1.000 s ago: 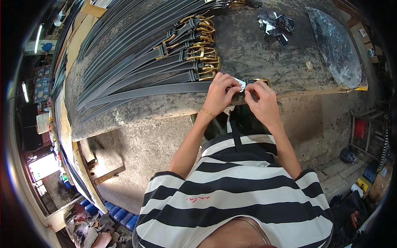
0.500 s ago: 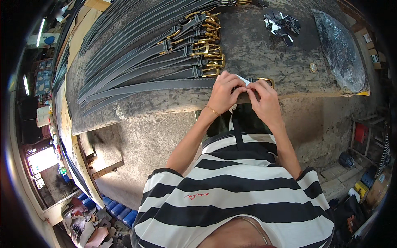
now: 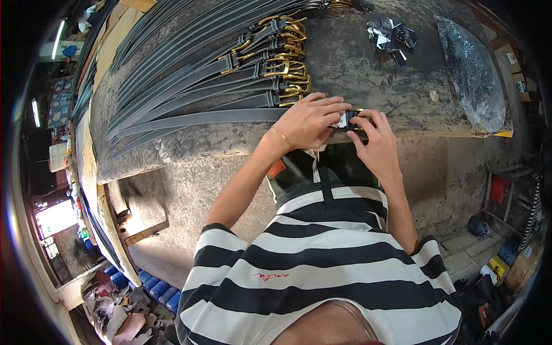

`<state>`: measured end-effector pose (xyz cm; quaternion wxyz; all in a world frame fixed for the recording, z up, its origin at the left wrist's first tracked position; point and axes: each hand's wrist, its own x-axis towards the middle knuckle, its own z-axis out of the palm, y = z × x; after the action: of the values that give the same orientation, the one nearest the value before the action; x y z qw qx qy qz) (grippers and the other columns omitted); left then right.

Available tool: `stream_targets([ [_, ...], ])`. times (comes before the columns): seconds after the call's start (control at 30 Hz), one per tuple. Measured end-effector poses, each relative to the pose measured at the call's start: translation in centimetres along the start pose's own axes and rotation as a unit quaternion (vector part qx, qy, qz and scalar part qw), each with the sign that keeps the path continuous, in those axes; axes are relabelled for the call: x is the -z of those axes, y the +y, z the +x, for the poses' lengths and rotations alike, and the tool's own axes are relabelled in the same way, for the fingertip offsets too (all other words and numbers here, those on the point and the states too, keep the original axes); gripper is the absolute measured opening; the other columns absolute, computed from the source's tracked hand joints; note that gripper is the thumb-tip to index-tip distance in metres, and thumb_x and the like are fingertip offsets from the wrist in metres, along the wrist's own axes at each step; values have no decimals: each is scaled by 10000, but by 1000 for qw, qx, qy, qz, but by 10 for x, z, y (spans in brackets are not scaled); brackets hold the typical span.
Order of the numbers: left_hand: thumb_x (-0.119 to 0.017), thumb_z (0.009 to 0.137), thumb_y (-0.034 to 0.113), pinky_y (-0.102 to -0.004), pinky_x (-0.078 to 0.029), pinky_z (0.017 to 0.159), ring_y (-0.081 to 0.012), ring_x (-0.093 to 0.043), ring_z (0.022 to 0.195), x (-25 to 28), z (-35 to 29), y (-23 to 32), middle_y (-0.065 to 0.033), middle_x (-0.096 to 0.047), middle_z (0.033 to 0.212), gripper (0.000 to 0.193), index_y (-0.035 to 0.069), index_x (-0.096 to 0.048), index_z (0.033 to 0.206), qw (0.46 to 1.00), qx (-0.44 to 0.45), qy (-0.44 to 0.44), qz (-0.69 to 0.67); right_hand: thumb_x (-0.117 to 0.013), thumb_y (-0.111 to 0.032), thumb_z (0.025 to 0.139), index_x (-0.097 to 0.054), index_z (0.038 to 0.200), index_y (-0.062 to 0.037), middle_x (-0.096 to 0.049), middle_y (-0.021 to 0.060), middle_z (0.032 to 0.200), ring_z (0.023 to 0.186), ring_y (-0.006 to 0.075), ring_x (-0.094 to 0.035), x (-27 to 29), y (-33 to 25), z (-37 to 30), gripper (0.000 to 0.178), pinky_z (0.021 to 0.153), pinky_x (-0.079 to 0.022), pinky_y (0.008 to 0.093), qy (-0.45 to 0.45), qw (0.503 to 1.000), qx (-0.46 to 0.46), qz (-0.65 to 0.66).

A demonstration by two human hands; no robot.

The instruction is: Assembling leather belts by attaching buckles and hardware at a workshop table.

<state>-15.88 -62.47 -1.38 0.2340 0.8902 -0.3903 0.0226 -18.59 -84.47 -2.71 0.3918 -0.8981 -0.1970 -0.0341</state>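
Observation:
A dark grey belt (image 3: 230, 118) with pale edge stitching lies along the near edge of the workbench. Over its buckle end, my left hand (image 3: 307, 122) rests palm down with fingers stretched out and pressed flat. A small white label (image 3: 343, 119) shows on the belt just past those fingertips. My right hand (image 3: 375, 135) grips the belt by its black loop beside the gold buckle, thumb on the near side and fingers on the far side. Most of the buckle is hidden by the fingers.
Many similar belts with gold buckles (image 3: 293, 69) lie fanned out at the far left. A pile of glossy black and white tags (image 3: 391, 37), a small round piece (image 3: 434, 95) and a clear plastic bag (image 3: 474, 77) lie to the right on the workbench (image 3: 345, 63).
Both hands were pinching a white slip together above the belt. Now the label lies on the belt, the left hand has flattened over it and the right has moved to the buckle end.

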Motion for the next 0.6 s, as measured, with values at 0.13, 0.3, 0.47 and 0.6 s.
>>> stream_targets([
  [0.13,-738,799,153,-411,-452,995,-274,-576,1185,3,-8,-1,-68,-649,1217,335,72,-645,1111,998,8,28,50,-775,-67,774,-691,1006,-75,-607,67,1099,988,264,-622,-1,4,-2,246,797,-529,382,12,1000,-1,16],
  [0.3,-750,836,219,-418,-465,957,-278,-582,1142,-1,-23,-3,-75,-652,1117,291,83,-677,1083,994,37,54,83,-758,-69,779,-686,999,-77,-599,59,1065,981,263,-603,-2,4,-2,232,758,-531,386,30,999,12,12],
  [0.47,-748,833,185,-433,-471,947,-296,-579,1122,-14,-28,-4,-90,-634,1133,266,50,-674,1051,993,53,84,63,-758,-59,777,-691,997,-77,-597,63,1060,973,256,-603,-8,11,-5,231,753,-528,374,24,999,8,31],
  [0.6,-749,824,160,-438,-473,943,-307,-578,1109,-14,-23,6,-99,-621,1148,276,40,-670,1060,992,66,99,45,-761,-43,767,-675,1059,-73,-593,92,1094,985,264,-600,-8,4,-10,306,768,-526,376,48,998,14,43],
])
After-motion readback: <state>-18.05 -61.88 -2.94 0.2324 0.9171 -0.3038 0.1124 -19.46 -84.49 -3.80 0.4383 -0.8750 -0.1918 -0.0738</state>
